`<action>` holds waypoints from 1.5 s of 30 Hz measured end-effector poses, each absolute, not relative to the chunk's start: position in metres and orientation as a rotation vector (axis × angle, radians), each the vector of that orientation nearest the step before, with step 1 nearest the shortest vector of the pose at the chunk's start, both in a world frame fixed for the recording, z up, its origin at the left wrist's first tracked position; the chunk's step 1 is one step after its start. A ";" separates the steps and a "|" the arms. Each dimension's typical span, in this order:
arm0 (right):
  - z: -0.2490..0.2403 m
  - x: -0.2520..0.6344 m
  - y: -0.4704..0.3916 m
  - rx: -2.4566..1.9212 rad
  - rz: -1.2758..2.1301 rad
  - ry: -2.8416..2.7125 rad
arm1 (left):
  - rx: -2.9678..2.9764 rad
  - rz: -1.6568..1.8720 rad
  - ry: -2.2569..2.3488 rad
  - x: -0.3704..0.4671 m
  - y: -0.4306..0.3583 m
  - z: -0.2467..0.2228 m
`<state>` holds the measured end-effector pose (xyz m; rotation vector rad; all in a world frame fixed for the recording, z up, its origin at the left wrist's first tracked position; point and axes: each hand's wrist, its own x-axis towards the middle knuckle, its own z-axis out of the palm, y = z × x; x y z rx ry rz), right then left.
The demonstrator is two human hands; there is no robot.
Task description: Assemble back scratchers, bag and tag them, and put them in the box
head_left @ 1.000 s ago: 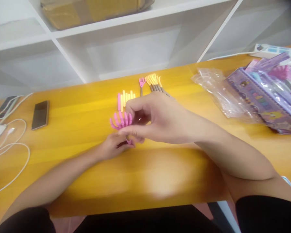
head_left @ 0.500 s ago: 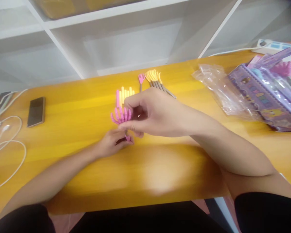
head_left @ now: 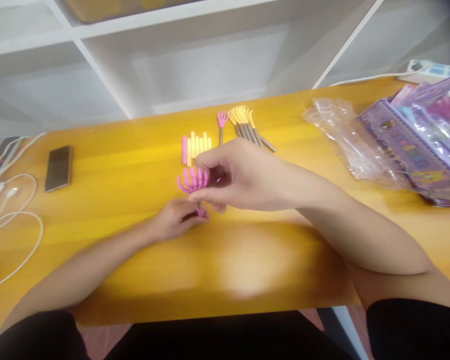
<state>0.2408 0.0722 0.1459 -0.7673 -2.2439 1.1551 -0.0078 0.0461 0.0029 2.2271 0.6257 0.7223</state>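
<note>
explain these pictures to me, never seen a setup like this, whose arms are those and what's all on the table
There's no machine here: the arms belong to a person working bare-handed. Every picture comes from one camera worn on that person's head, looking forward and down.

The right hand pinches a pink claw-shaped head; the left hand holds a small pink piece just below it, partly hidden by fingers.

On the wooden table, beyond the hands, lie short yellow sticks beside a pink one, and claw-headed rods. A phone and white cables lie left; a clear plastic bag and purple box, right.
</note>
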 end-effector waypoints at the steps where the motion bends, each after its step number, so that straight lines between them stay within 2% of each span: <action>1: 0.146 0.241 0.073 -0.760 1.175 -2.236 | 2.224 0.719 0.637 -0.008 0.046 0.002; 7: 0.147 0.241 0.071 -0.763 1.258 -2.191 | 2.224 0.723 0.632 -0.008 0.046 0.000; 15: 0.145 0.233 0.065 -0.802 1.190 -2.203 | 2.180 0.738 0.616 -0.011 0.047 -0.005; 19: 0.120 0.227 0.073 -0.774 1.132 -2.152 | 1.993 0.803 0.722 -0.009 0.047 -0.003; 24: 0.067 0.235 0.077 -0.870 0.987 -2.245 | 1.658 1.054 0.872 -0.004 0.052 0.002; 29: 0.029 0.239 0.073 -0.839 0.979 -2.390 | 1.431 1.035 0.833 -0.007 0.057 -0.003; 37: 0.011 0.245 0.076 -0.842 1.009 -2.140 | 1.267 1.375 1.002 -0.036 0.093 0.000; 45: 0.003 0.240 0.071 -0.933 0.840 -2.352 | 1.197 1.170 0.937 -0.027 0.097 0.012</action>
